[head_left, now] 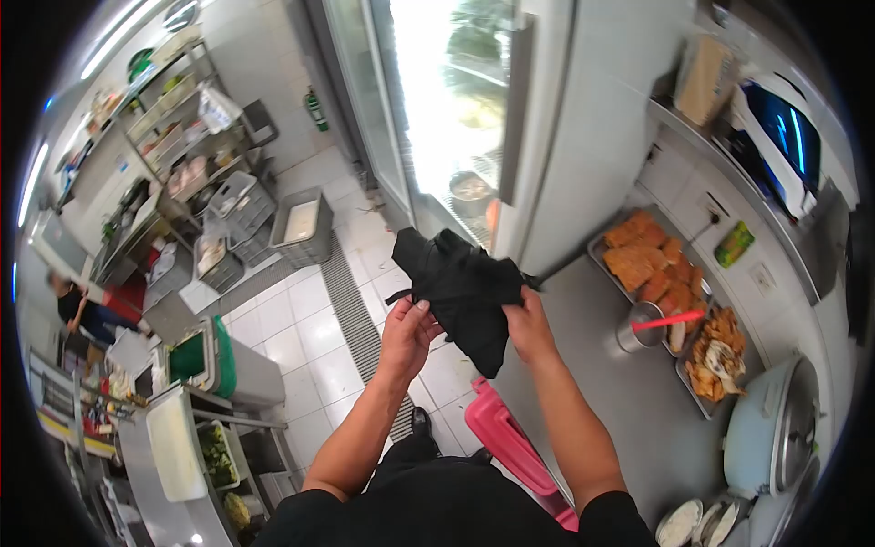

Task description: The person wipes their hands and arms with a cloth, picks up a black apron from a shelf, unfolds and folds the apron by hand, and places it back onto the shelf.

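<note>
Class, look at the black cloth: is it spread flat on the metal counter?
No, the left hand and right hand hold the black cloth crumpled in the air.

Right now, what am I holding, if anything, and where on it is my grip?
A black cloth, gripped by its edges: the left hand at one side, the right hand at the other.

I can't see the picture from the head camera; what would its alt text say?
Two bare hands, left and right, hold up a black cloth in a kitchen. To the right, a steel counter bears trays of browned food and a metal cup; ahead, a lit refrigerator stands above a tiled floor.
</note>
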Available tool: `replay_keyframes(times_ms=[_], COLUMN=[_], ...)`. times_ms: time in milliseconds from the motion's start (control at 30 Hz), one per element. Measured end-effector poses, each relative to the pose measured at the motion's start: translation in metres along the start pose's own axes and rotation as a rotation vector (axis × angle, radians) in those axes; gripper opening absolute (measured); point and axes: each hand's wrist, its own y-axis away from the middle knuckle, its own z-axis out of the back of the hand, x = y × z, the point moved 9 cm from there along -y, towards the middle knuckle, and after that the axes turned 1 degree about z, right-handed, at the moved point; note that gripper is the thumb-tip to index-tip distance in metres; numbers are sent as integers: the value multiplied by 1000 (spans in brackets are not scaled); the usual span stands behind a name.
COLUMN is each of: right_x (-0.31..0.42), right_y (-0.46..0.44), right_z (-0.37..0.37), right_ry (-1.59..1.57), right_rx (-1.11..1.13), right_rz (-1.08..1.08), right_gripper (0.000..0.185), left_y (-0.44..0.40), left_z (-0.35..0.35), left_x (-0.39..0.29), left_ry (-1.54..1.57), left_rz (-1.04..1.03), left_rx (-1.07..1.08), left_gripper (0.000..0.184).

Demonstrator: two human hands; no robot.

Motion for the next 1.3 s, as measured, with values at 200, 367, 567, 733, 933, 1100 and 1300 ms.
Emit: replay_keyframes(times_ms=[200,367,567,733,933,1100,1300], right_x=[-40,-39,-102,-92,-160,-155,-225], right_y=[-47,-59,-135,-177,-173,-264,-257], right_z=[-128,-231,-315,-339,-413,-405,-430], right_ry=[-480,-585,-8,1199,165,51,-140], right_rx=[328,859,589,486,841,570,930], right_rz=[-240,-421,-500,192,-392,-218,-689], right_gripper=[40,51,47,55,25,24,32], left_y=[8,0,-9,-9,-22,-38,-112], left_z=[83,146,224,258,289,327,313], left_x=[-66,-150,-216,-245,-261,-277,-303], left_ry=[239,83,-323,-397,24,232,370], left_rz=[-173,-259,-141,-271,-202,-268,-327], left_rx=[-209,-160,-287,-313,-330,-322,-283], left_gripper=[31,30,21,14,19,23,27])
